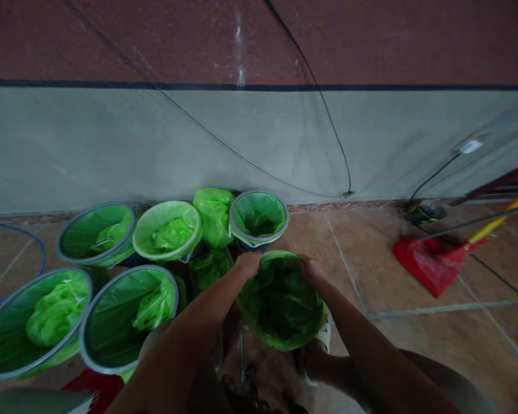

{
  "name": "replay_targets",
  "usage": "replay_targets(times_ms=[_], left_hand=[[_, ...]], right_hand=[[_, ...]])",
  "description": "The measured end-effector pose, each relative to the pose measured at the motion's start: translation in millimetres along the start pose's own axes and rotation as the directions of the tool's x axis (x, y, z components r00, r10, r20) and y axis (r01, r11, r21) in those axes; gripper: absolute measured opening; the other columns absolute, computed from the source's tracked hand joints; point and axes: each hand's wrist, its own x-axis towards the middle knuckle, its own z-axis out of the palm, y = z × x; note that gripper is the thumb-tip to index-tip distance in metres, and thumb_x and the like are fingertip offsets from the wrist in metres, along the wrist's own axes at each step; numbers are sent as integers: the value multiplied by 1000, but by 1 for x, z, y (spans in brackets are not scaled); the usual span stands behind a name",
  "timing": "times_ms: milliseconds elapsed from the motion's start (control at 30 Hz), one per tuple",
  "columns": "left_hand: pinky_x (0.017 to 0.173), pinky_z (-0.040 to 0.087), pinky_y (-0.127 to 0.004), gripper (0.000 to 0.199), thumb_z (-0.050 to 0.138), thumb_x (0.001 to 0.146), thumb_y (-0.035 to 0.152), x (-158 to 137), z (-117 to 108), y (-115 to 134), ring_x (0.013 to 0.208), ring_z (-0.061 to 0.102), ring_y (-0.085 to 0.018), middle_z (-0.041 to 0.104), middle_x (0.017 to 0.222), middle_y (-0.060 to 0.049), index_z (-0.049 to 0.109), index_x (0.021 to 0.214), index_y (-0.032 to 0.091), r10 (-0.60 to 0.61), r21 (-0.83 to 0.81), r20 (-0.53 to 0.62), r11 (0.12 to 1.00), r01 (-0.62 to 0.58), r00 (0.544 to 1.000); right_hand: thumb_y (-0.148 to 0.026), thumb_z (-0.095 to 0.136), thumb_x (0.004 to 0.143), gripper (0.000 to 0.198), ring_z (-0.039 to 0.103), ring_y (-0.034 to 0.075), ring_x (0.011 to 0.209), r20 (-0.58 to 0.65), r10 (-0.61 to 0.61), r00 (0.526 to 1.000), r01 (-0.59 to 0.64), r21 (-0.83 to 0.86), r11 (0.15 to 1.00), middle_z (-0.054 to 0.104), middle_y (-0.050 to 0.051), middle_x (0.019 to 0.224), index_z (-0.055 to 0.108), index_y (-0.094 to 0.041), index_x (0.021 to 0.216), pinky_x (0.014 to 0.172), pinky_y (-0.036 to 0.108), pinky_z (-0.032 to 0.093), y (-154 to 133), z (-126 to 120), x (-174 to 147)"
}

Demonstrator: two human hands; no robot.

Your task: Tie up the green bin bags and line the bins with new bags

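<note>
Hands, left [247, 263] and right [313, 270], each grip closed on green bag [280, 305] rim.

Both bare arms are reaching forward and down, close together. The left hand [247, 263] is curling its fingers over and gripping — knuckles up. The right hand [313, 270] is doing the same just beside it, fingers bent and pinching — the two wrists are angling inward.

Bare forearms, no sleeves, bare hands
</note>
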Motion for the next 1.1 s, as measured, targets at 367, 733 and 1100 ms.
replay_targets(times_ms=[367,733,1100], left_hand=[[98,49,-33,75,72,74,40,2,-25,-12,120,61,-28,61,134,-16,46,139,14,-156,-78,-26,985,154,987],[97,48,-30,42,38,98,42,8,-30,-14,113,64,-23,70,119,-10,69,113,18,-118,-128,-97,986,105,988],[95,51,-38,34,54,90,25,2,-9,-1,113,64,-28,69,119,-14,63,121,16,-93,-25,-103,996,91,990]], right_hand=[[-35,37,98,50,68,29,103,-128,409,904,-397,110,911,71,19,110,54,-8,136,84,35,49,-7,31,-70],[-36,35,99,47,63,26,114,-165,9,986,-14,-31,999,67,17,124,58,-12,132,94,31,45,-46,-19,3],[-30,35,100,38,68,20,96,36,-75,997,79,-134,988,73,12,104,68,-14,112,82,25,45,-28,2,13]])
